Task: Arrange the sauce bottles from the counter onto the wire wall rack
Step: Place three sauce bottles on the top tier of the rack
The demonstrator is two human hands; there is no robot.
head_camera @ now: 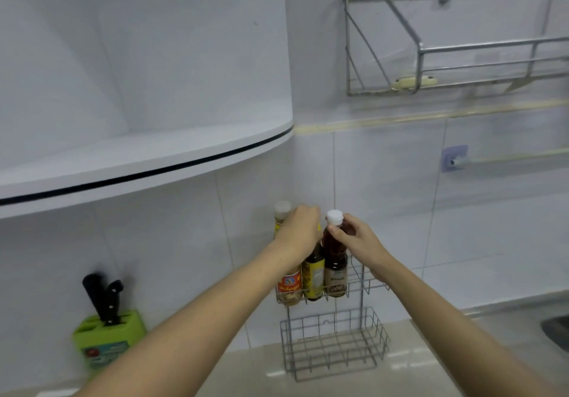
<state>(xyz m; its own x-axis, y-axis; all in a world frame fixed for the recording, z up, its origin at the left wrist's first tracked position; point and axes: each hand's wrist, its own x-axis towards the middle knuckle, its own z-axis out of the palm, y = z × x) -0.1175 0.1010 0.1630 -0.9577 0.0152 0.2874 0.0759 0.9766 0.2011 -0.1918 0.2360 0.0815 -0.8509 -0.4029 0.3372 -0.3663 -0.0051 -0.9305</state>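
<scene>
Three bottles stand upright, side by side, in the upper basket of the wire rack [369,289] on the tiled wall, and both hands are up among them. Far to the left, on the counter [246,372], a green knife block [107,339] sits well apart from the work. Moving right, the first bottle [284,236] has a pale cap and a red and orange label near its base; the left hand [300,232] covers much of its body, fingers curled forward, though whether it grips this bottle or the one behind it cannot be told. Next, the middle bottle [313,276] is dark with a yellow-green label, its top hidden behind that same hand. Rightmost, the dark reddish bottle [335,261] with a white cap is pinched at its neck by the right hand [354,238], thumb and fingers closed just under the cap. Its long axis runs straight up, so the right hand is the one placed to settle or release it, and any shift would be down into the basket or sideways toward the free space at the right end. Below, the lower basket [334,346] holds nothing visible, and no bottles show on the counter, so the arranging looks close to done.
</scene>
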